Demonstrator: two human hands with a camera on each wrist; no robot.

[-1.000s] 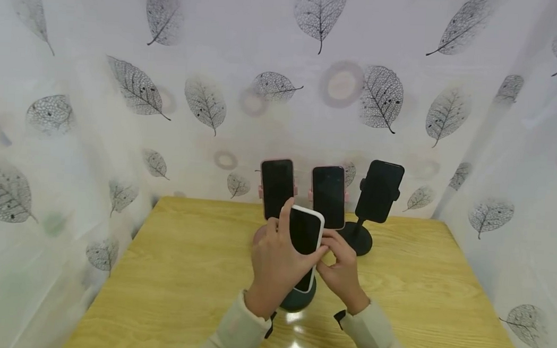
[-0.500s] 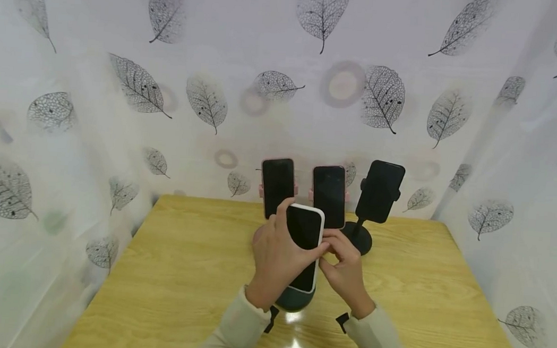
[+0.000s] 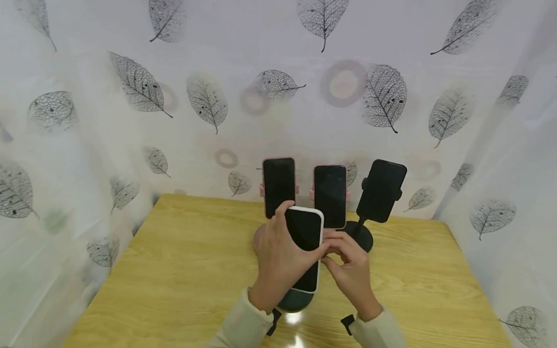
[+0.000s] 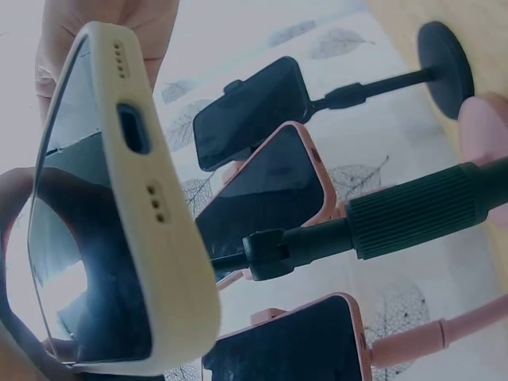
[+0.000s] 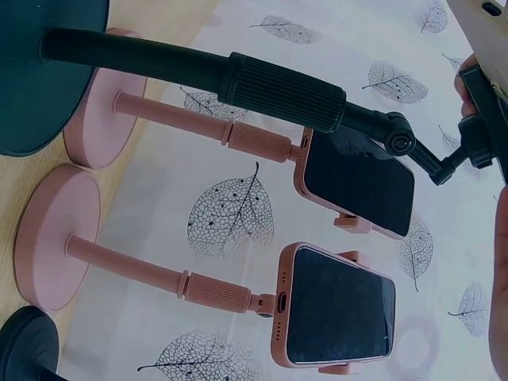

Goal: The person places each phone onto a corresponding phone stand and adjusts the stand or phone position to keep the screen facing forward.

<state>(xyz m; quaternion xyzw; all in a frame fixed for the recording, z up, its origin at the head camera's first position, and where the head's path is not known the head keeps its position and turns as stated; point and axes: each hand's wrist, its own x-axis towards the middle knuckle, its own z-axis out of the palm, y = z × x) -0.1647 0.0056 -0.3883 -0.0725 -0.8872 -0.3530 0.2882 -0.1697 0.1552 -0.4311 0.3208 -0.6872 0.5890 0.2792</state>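
A phone in a cream-white case (image 3: 306,229) stands upright and screen-forward at the head of a dark green phone stand (image 5: 151,63). My left hand (image 3: 278,262) grips the phone across its screen, fingers at the top left and thumb at the right edge. At the phone's right edge, my right hand (image 3: 353,266) pinches with curled fingers and thumb by the stand's clamp (image 5: 480,131). In the left wrist view the case's bottom edge, with its charging port (image 4: 132,128), faces the camera. The stand's round green base (image 3: 294,301) rests on the table.
Behind stand two pink stands holding phones, the left phone (image 3: 278,187) and the middle phone (image 3: 330,196). A black stand (image 3: 358,236) with a dark phone (image 3: 381,191) is at right. Leaf-print curtain (image 3: 206,103) hangs behind the wooden table (image 3: 181,274).
The held phone has turned slightly more upright. My right hand has shifted a little to the right and down, staying at the phone's edge; the left hand keeps its grip.
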